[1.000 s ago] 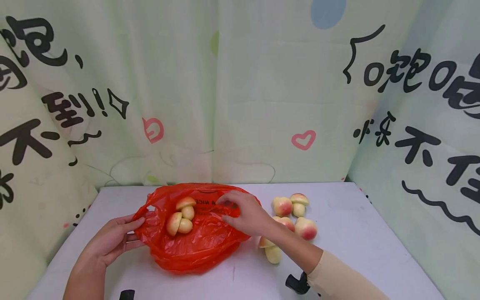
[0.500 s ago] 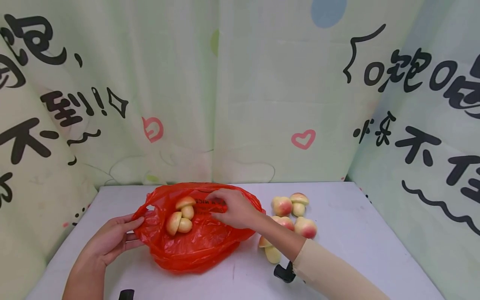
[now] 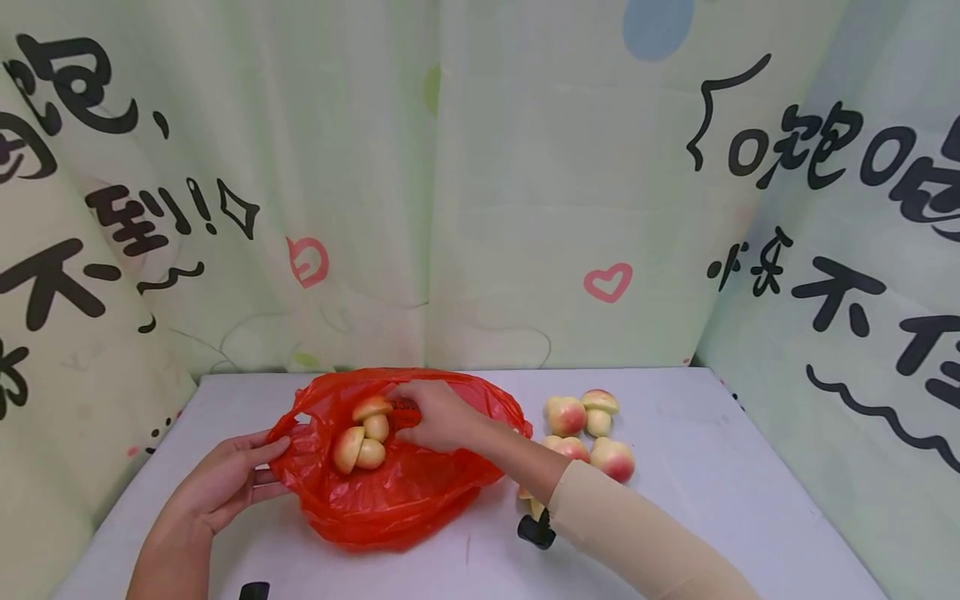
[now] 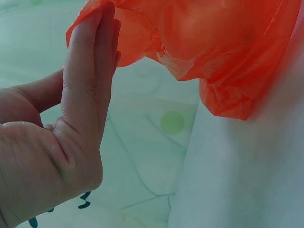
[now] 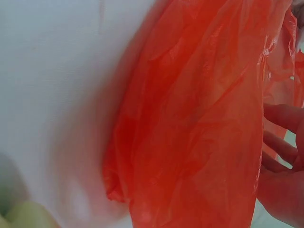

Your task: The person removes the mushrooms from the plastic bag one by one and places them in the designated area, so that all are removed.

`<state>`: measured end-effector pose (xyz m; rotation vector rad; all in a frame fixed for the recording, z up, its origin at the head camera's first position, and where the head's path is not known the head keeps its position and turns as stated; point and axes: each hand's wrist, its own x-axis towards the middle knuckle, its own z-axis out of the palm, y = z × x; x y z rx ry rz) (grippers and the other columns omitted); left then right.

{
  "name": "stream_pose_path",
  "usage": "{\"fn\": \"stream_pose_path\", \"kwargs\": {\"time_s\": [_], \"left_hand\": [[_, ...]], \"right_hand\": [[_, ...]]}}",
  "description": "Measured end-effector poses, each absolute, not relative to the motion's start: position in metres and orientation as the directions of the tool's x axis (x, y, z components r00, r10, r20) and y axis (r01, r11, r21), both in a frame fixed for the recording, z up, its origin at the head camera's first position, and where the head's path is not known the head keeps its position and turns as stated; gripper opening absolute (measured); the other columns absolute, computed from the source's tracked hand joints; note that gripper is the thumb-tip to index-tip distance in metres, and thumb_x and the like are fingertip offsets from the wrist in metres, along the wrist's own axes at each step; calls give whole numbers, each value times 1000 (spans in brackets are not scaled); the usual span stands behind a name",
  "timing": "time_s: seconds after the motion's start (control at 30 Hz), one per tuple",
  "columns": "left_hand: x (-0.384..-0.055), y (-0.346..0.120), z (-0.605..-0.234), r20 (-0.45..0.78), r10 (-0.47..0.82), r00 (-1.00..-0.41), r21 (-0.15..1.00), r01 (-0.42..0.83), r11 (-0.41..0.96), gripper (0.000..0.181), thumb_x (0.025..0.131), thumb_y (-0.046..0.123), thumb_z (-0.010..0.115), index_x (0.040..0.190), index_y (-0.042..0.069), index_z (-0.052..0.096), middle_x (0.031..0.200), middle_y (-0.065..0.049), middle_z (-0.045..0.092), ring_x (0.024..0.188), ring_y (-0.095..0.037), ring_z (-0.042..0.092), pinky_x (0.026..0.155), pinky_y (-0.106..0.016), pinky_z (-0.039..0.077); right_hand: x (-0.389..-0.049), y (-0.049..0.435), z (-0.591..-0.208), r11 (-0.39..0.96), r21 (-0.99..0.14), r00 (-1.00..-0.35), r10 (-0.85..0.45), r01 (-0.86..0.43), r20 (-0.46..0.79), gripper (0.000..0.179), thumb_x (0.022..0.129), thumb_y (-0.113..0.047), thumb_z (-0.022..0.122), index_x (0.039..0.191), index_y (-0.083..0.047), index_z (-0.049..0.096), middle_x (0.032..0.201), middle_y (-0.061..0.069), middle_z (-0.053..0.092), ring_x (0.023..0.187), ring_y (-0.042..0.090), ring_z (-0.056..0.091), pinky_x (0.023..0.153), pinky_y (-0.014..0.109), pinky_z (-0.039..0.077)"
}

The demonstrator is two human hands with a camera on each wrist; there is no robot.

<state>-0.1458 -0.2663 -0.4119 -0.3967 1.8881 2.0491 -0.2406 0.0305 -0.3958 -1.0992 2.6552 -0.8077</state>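
A red plastic bag [image 3: 420, 500] lies on the table with its mouth spread wide. Two toy mushrooms [image 3: 347, 451] with tan caps and pale stems are inside it, toward the left. My left hand [image 3: 228, 475] pinches the bag's left edge between thumb and fingers; in the left wrist view its long fingers [image 4: 80, 76] run straight up to the red film. Reaching in over the bag's right side, my right hand [image 3: 438, 417] is just right of the mushrooms, its fingertips partly hidden. Spread, bent fingers [image 5: 282, 116] with nothing between them show at the bag's rim in the right wrist view.
Right of the bag, several toy peaches [image 3: 613, 459] and a toy mushroom [image 3: 599, 412] stand on the white table [image 3: 712, 500]. Another toy mushroom [image 3: 536, 505] is mostly covered by my right forearm. A printed curtain [image 3: 510, 183] encloses the back and sides.
My right hand has moved left and deeper into the bag, up close to the mushrooms. The left hand keeps its place on the bag's edge.
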Motion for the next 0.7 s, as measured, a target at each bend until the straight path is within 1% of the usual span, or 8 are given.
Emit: {"fn": "stream_pose_path", "kwargs": {"time_s": [0.17,0.27,0.43,0.6,0.7], "left_hand": [[-146,-267,-413,-409,54,-911,908,-412,-75,67,108,27,59,161,-2,31,108,4,76,96,-20,78,87,-39,64],[-146,-267,-412,-407,53,-912,910,-410,-67,67,108,28,59,160,-1,31,108,4,75,96,-20,78,87,-39,65],[-147,-266,-412,-402,62,-914,912,-405,-64,66,107,28,59,160,-2,32,109,3,75,96,-20,78,88,-39,64],[-146,-265,-414,-396,64,-916,914,-400,-68,66,107,28,60,160,-2,34,109,3,75,97,-20,78,88,-39,64],[-146,-265,-414,-399,66,-915,913,-403,-67,65,107,27,60,159,-2,35,110,2,75,97,-20,77,88,-39,64]], "right_hand": [[-246,20,-394,567,-541,-696,-717,-622,49,50,93,-14,78,140,-10,63,136,4,68,119,15,62,94,21,56],[-249,15,-394,570,-530,-688,-725,-628,35,50,92,-15,80,139,-10,64,134,4,68,118,17,62,92,19,55],[-252,7,-394,604,-501,-689,-724,-619,-21,51,93,-19,79,141,-13,63,133,2,69,121,21,61,90,19,53],[-255,-1,-396,627,-461,-686,-726,-628,-53,52,93,-20,79,142,-13,62,130,1,69,116,21,62,87,20,53],[-258,-5,-399,627,-444,-678,-733,-640,-56,53,93,-20,79,142,-12,62,128,1,70,113,19,61,88,21,53]]}}
